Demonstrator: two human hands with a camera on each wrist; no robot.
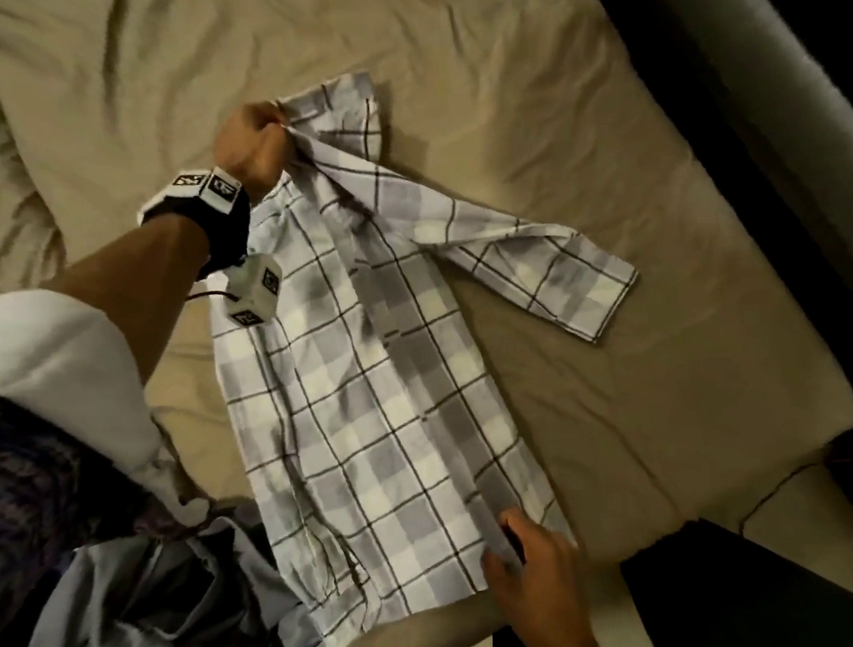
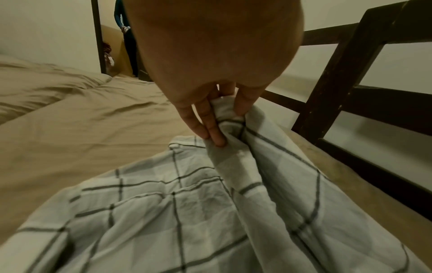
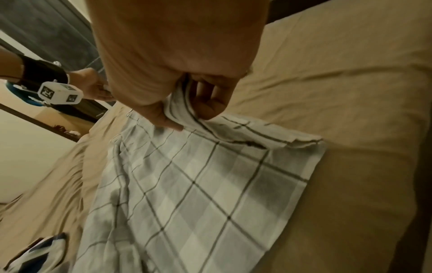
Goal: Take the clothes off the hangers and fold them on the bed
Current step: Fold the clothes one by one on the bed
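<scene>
Tan bed (image 1: 550, 106), plaid shirt (image 1: 367, 380) spread flat. Left hand (image 1: 251, 142) pinches shoulder fabric, right hand (image 1: 531, 567) pinches hem. Only left wrist cam shows dark bed frame (image 2: 339, 83).

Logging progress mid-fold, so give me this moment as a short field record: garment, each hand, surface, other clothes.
garment: grey and white checked cotton shirt, lying on the bed, one sleeve spread to the right
left hand: left hand pinches the shirt's top end, lifting it
right hand: right hand grips the shirt's bottom hem edge
surface: beige bed sheet, wrinkled
other clothes: pale blue garment at the near bed edge
hanger: none visible
</scene>
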